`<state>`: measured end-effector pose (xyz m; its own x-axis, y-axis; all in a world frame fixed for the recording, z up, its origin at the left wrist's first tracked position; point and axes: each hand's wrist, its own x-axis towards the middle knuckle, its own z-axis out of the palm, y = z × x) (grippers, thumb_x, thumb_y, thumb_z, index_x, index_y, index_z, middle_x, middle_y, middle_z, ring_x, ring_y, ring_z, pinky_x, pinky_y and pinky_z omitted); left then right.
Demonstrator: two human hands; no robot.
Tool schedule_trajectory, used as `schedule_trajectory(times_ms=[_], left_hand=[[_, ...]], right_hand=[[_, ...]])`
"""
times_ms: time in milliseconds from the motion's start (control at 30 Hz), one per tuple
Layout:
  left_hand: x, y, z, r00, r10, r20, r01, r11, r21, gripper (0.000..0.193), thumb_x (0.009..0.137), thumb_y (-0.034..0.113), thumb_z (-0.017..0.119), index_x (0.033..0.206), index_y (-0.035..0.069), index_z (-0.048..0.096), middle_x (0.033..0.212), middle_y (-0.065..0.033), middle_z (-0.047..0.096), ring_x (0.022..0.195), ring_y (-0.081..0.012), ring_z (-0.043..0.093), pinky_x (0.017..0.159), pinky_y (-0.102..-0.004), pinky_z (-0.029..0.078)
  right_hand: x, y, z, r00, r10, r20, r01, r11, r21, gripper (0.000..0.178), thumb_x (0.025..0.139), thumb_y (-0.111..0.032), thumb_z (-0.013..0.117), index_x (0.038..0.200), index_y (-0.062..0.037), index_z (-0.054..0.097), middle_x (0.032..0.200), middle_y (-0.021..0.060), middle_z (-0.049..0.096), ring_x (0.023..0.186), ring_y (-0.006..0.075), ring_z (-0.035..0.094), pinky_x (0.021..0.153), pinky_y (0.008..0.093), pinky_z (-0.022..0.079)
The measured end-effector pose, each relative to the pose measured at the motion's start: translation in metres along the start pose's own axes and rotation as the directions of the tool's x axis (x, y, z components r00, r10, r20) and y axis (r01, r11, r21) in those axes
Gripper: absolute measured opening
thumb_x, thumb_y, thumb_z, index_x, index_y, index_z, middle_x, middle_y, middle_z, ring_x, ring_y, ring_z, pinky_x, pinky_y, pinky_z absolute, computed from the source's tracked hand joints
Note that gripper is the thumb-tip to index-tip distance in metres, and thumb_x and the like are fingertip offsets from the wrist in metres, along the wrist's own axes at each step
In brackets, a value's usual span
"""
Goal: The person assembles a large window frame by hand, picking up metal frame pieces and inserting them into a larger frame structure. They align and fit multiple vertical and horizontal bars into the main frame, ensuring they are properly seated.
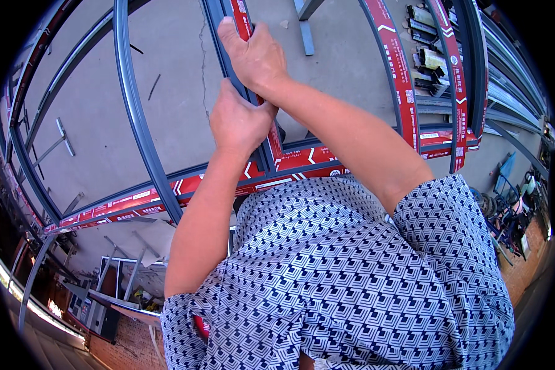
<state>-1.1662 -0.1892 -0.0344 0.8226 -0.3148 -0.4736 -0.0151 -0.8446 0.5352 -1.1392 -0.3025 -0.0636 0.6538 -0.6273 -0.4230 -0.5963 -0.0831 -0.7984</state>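
Note:
Both my hands are wrapped around a dark grey metal profile (213, 18) with red printed protective film along one side. My right hand (253, 58) grips it farther up, its thumb lying along the bar. Just below, close to the right wrist, my left hand (240, 122) is closed on the same profile. The fingers of both hands are mostly hidden beneath. At its near end the profile meets a red-filmed crossbar (302, 159) in front of my body; how they are joined cannot be made out.
Grey uprights (132, 98) stand to the left, and red-filmed bars (398, 68) to the right. Long metal profiles (512, 61) lie stacked at the far right beside several black and yellowish parts (431, 61). A cluttered workbench (129, 302) is at the lower left.

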Motion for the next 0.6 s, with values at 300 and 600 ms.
schedule_trajectory(times_ms=[300, 600], left_hand=[[0.009, -0.001, -0.014, 0.990, 0.041, 0.133, -0.046, 0.998, 0.032, 0.074, 0.080, 0.053, 0.086, 0.113, -0.008, 0.060, 0.098, -0.0290, 0.078, 0.096, -0.0448, 0.078, 0.087, -0.0481, 0.061], [0.012, -0.002, -0.016, 0.990, 0.069, 0.121, -0.076, 0.995, 0.057, 0.074, 0.084, 0.055, 0.081, 0.116, -0.008, 0.062, 0.103, -0.0294, 0.078, 0.099, -0.0442, 0.078, 0.091, -0.0484, 0.061]], right_hand=[[0.003, 0.002, -0.003, 0.999, -0.012, 0.035, 0.013, 0.999, -0.033, 0.103, 0.102, -0.085, 0.032, 0.122, 0.0118, 0.061, 0.111, 0.0404, 0.072, 0.114, 0.0572, 0.069, 0.101, 0.0553, 0.053], [-0.011, 0.052, -0.020, 0.979, -0.112, 0.170, 0.058, 0.954, 0.295, 0.089, 0.113, -0.068, 0.022, 0.137, 0.0099, 0.058, 0.125, 0.0325, 0.071, 0.121, 0.0419, 0.066, 0.109, 0.0436, 0.049]])
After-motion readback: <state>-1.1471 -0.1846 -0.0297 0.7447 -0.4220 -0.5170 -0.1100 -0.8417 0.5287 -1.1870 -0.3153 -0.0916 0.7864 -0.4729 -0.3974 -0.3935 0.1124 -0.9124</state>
